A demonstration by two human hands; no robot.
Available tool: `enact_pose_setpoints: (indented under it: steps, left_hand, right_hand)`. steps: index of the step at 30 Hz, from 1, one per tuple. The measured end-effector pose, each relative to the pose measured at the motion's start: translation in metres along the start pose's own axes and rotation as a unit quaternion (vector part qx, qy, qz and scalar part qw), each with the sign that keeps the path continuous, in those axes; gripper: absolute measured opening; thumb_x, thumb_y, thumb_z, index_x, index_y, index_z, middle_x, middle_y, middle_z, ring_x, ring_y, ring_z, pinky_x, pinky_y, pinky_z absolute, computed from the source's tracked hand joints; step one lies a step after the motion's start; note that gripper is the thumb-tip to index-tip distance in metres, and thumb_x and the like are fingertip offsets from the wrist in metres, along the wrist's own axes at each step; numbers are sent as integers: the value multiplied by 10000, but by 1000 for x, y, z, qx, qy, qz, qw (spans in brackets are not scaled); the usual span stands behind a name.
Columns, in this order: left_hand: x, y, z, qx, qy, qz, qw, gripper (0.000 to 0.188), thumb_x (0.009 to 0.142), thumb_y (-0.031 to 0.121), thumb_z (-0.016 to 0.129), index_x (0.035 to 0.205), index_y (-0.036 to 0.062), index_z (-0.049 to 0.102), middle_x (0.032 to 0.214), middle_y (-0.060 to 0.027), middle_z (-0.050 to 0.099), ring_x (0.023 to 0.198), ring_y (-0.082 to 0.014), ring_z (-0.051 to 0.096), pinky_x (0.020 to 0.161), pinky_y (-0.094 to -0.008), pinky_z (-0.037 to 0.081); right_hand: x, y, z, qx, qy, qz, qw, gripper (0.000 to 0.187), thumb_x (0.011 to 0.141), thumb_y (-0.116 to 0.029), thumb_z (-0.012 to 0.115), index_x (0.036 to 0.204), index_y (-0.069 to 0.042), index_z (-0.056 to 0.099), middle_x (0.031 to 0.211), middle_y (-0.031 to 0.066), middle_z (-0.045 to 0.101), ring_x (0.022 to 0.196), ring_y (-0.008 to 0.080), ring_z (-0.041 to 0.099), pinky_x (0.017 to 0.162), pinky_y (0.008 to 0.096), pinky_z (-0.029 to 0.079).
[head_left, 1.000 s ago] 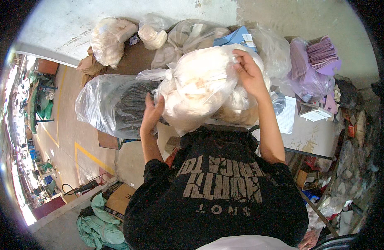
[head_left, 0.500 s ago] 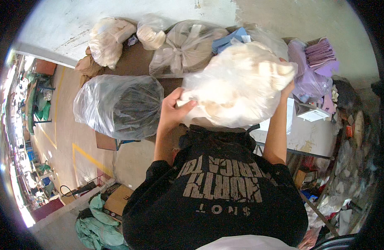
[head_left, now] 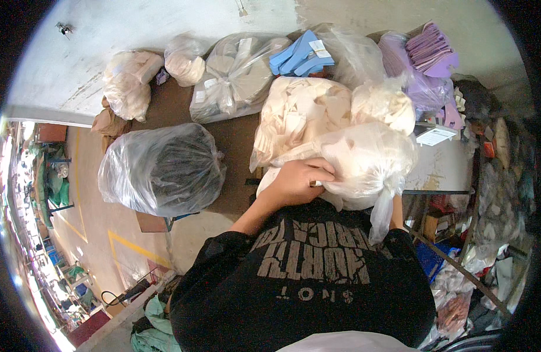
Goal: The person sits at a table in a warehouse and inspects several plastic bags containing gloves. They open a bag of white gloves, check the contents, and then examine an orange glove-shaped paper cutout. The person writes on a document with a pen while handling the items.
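Cloudy, thin plastic wraps the pale bag (head_left: 370, 154), which sits close before the chest, at the near side of the table (head_left: 437, 176). It overlaps the open-looking bag of cream pieces (head_left: 302, 105) behind it and meets a smaller cream bag (head_left: 390, 108); whether it rests on anything or is held clear, I cannot tell. Its gathered neck (head_left: 383, 214) hangs down against the black shirt (head_left: 305, 264).

The left hand (head_left: 299, 180) is curled, thumb and fingers pinching a fold of plastic at the bag's near left side. Only the right forearm (head_left: 397, 212) shows; the hand is hidden behind the bag, so its state cannot be told.

The load looks soft and fairly light for its bulk, likely to sag and shift, with a skin that could slip or tear under a narrow pinch. 2 hands spread beneath the body seem the surest hold, or 1 at the twisted neck.

As for writing, large pale lettering crosses the shirt. White labels lie on the blue pieces (head_left: 294, 57) and inside the knotted clear bag (head_left: 229, 82); a white box (head_left: 436, 135) carries small print, too fine to read.
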State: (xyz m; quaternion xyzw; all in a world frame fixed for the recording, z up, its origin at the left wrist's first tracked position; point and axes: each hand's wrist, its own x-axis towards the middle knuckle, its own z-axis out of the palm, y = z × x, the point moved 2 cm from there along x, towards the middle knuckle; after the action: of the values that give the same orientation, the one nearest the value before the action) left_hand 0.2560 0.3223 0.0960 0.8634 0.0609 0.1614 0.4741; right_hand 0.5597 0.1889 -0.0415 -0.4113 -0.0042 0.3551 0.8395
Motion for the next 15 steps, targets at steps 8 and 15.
enact_pose_setpoints:
  steps: [8, 15]
  left_hand:
    - [3, -2, -25, -42, 10, -17, 999, 228, 766, 119, 782, 993, 117, 770, 978, -59, 721, 864, -270, 698, 743, -367, 554]
    - [-30, -34, -101, -198, 331, -95, 918, 242, 774, -10, 748, 1013, 24, 765, 971, -51, 712, 903, -175, 654, 842, -311, 505]
  right_hand:
    - [-8, 9, -28, 56, -8, 54, 997, 561, 986, -383, 472, 1433, -50, 536, 1369, 143, 628, 1258, 324, 612, 1070, 477, 510]
    - [8, -17, -28, 91, -85, 78, 989, 561, 1014, -423, 483, 1459, -83, 520, 1400, 129, 611, 1272, 332, 603, 1070, 491, 513]
